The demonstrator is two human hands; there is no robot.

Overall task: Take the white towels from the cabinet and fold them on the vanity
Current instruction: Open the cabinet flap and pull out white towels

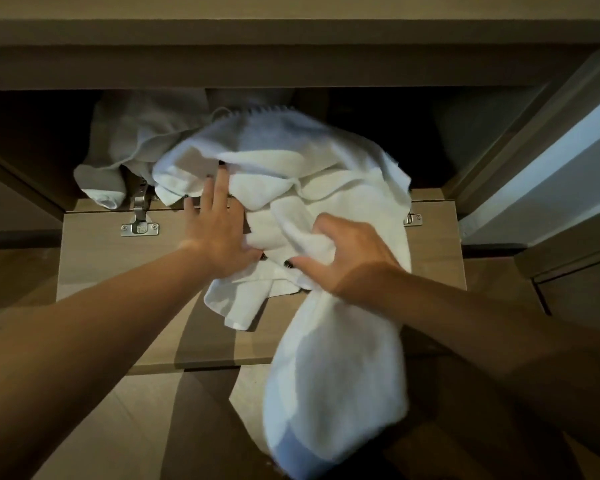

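From the head camera, a heap of white towels point(284, 174) spills out of the open cabinet point(35, 133) onto its dropped-down door point(94, 258), which lies flat like a shelf. The heap sits against the door's hinge edge, toward its right half. One long end hangs over the door's front edge, near its right corner, down toward the floor point(125, 420).

The left hand point(219, 233) lies on the heap with fingers spread wide and fairly flat, pressing rather than gripping. The right hand point(347, 258) has its fingers curled tight around a bunch of cloth near the middle of the door.

What could go wrong: the hanging end looks likely to drag on the floor if the bundle is lifted low. The towels are tangled together, so a pull on one fold may bring the others sliding off the front edge. Cloth also lies close to the left hinge point(140, 223) and could snag there. A separate grey-looking cloth point(118, 157) at the cabinet's back left, drooping over the hinge edge, could be left behind.

Counted: two hands, two hinges showing (the right hinge point(413, 219) partly covered), one door. How many towels are in the heap I cannot tell; the folds overlap too much. The vanity top is not clearly in view.
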